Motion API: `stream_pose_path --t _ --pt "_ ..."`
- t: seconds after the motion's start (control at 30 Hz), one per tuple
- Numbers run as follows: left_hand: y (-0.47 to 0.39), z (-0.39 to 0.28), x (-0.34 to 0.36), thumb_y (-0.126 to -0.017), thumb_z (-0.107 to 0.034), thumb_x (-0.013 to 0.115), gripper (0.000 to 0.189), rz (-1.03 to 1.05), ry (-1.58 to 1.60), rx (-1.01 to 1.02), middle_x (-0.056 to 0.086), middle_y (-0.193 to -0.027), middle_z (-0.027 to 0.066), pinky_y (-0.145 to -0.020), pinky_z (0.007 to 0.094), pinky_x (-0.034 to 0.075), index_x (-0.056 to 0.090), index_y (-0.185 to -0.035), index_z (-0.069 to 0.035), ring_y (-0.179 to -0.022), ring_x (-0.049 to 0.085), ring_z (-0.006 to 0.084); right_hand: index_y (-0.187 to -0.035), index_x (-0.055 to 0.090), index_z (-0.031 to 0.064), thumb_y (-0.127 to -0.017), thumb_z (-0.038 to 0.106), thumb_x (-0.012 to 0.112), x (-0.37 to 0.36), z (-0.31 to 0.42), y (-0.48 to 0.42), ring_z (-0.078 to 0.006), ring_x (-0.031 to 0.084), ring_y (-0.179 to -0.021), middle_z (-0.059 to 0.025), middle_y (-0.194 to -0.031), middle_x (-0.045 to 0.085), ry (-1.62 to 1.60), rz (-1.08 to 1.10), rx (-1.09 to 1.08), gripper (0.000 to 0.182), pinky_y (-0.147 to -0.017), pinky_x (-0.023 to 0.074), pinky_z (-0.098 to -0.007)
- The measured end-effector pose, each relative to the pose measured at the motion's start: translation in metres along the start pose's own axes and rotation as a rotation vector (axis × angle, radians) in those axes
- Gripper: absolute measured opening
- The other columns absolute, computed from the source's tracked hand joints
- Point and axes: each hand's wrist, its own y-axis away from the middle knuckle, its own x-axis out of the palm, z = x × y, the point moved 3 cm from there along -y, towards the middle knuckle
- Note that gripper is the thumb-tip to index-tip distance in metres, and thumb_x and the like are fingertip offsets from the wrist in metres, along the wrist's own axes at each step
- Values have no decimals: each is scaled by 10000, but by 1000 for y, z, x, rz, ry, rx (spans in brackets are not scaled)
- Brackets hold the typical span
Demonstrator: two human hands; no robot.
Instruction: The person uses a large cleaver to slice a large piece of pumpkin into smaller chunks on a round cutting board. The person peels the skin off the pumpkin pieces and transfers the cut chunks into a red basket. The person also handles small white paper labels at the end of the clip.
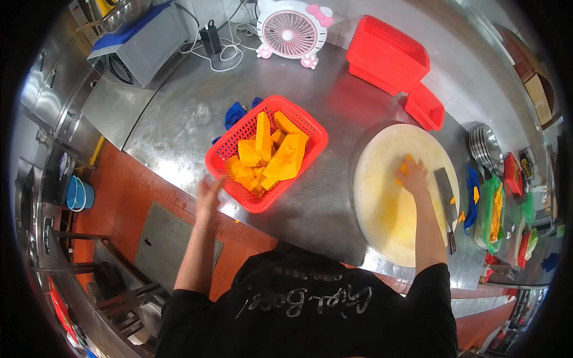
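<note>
A red plastic basket (317,145) holds several thick chunks of orange pumpkin (286,156) on the steel worktop. Just off its near left corner is my left hand (209,194), empty and with fingers apart. On the round, pale chopping board (389,215) to the right, my right hand (414,176) has its fingers around small pumpkin pieces (404,169), partly covered by the hand. A cleaver (444,192) lies along the board's right side, its dark handle over the edge, with an orange scrap on the blade.
Stacked red baskets (385,56) stand at the back right, near a white and pink fan (288,33). Blue cloth (234,115) lies behind the filled basket. Steel bowls (485,145) and a green plastic bag (490,215) lie right of the board. Cables (230,49) trail at the back.
</note>
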Motion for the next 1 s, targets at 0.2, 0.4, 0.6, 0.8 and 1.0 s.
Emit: stream_pose_path --t 0.2,0.4,0.6,0.8,1.0 --pt "27 30 35 -786 -13 526 433 466 354 -263 579 -1126 140 -825 391 517 468 -1215 18 -1001 596 294 -998 589 132 -693 48 625 19 12 70 -370 448 -1109 -171 -1194 445 -311 -248 -78 318 -938 393 -423" --pt "65 21 31 -710 103 450 403 569 302 -120 620 -1010 109 -735 310 516 544 -1097 41 -890 626 232 -1088 532 124 -707 -49 567 -9 4 152 -227 493 -1055 -98 -1182 443 -996 -188 335 420 -865 437 -318" --pt "161 12 67 -697 105 451 476 908 47 -86 602 -1116 132 -817 330 507 520 -1163 42 -989 613 234 -1152 498 121 -762 -17 616 -129 45 187 -263 409 -1202 -126 -1247 400 -1298 -302 -189 430 -981 376 -354" --pt "297 54 142 -713 132 437 462 1235 -148 -313 608 -1034 121 -806 327 499 500 -1163 47 -939 611 211 -1296 418 27 -778 282 721 -156 -103 328 -361 426 -1221 -258 -1325 365 -738 -406 203 652 -1000 369 -383" --pt "422 137 221 -758 76 479 474 1658 -590 -354 593 -1123 112 -858 318 481 468 -1230 32 -1008 592 186 -1297 402 -16 -743 31 671 -102 -205 545 -269 583 -1041 -169 -1167 569 -1997 123 789 618 -885 492 -343"
